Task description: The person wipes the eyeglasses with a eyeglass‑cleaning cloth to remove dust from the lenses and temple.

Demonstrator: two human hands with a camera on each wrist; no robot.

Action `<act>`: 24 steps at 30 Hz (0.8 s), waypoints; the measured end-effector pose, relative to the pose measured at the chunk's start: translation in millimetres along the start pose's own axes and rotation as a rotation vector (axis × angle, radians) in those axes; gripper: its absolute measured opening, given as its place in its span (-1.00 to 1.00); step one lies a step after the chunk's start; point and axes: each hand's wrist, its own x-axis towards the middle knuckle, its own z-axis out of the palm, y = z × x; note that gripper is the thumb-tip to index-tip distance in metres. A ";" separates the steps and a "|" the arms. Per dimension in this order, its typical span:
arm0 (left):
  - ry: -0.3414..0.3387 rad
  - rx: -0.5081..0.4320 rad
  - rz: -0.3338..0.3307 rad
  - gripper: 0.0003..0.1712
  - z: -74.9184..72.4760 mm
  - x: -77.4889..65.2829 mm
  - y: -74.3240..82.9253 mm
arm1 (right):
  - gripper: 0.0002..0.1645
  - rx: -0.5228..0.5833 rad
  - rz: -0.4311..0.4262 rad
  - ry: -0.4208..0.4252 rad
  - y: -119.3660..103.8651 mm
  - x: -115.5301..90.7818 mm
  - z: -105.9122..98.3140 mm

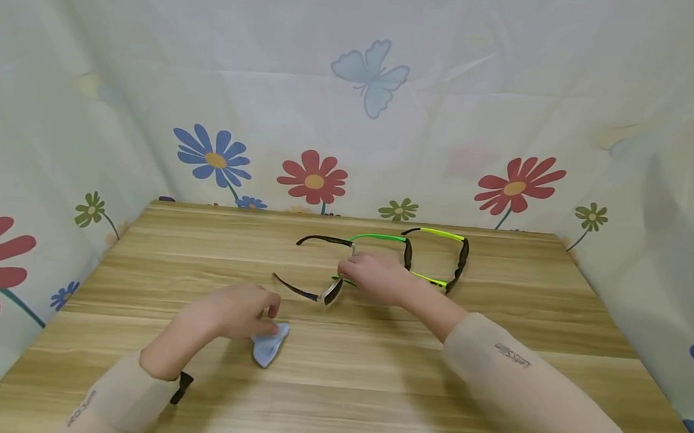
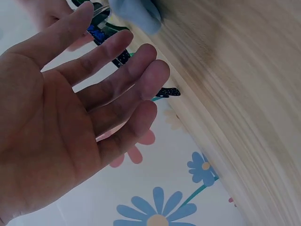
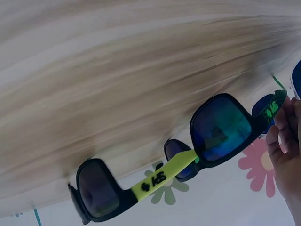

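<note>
My left hand (image 1: 233,312) hovers at the front left of the table with its fingers loosely bent; the left wrist view shows its palm with nothing in it. Just beyond its fingertips lies a small light-blue cloth (image 1: 268,348). My right hand (image 1: 376,277) holds a pair of white-framed sunglasses (image 1: 332,293) by the front frame, its fingers hiding the middle of it. Both dark temples of that pair point left, unfolded. Right behind this hand stand sunglasses with green temples (image 1: 381,237), partly covered by it.
Farther right are black-fronted sunglasses with yellow temples (image 1: 461,262), unfolded, close to the green pair. All lie on a wood-grain table (image 1: 337,399). A white curtain (image 1: 259,94) printed with flowers surrounds its back and sides.
</note>
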 end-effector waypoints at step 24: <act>0.077 -0.011 0.059 -0.77 1.7 7.9 -19.9 | -0.56 -0.033 0.166 -0.100 -8.2 23.6 1.0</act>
